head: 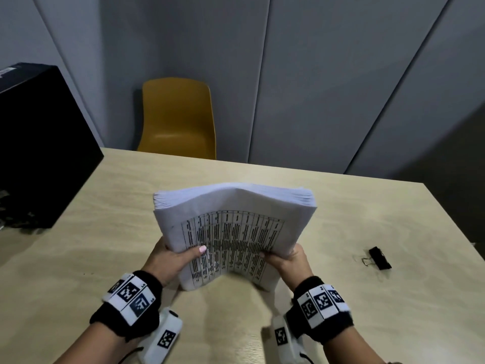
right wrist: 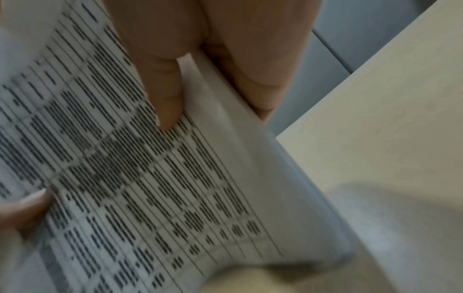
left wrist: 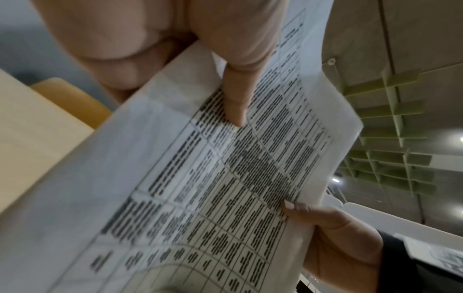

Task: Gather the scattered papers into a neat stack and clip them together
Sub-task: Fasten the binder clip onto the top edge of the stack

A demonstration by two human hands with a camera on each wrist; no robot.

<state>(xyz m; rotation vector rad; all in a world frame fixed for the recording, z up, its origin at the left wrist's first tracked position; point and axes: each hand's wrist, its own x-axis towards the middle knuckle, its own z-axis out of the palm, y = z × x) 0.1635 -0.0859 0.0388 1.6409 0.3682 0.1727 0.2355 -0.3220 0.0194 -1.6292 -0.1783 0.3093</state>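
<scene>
A thick stack of white papers [head: 233, 227] with a printed table on the top sheet stands tilted over the middle of the table, its lower edge bowed upward. My left hand [head: 173, 256] grips its left side, thumb on the printed face. My right hand [head: 286, 258] grips the right side the same way. The left wrist view shows the printed sheet [left wrist: 225, 178] under my left thumb [left wrist: 235, 103], with the right hand [left wrist: 333, 234] at the far edge. In the right wrist view my right thumb [right wrist: 165, 95] presses the sheet [right wrist: 150, 178]. A black binder clip [head: 379, 258] lies on the table to the right, apart from both hands.
The light wooden table [head: 341, 211] extends on all sides of the stack. A black box [head: 39, 143] stands at the table's left edge. A yellow chair [head: 178, 119] sits behind the far edge, against grey wall panels.
</scene>
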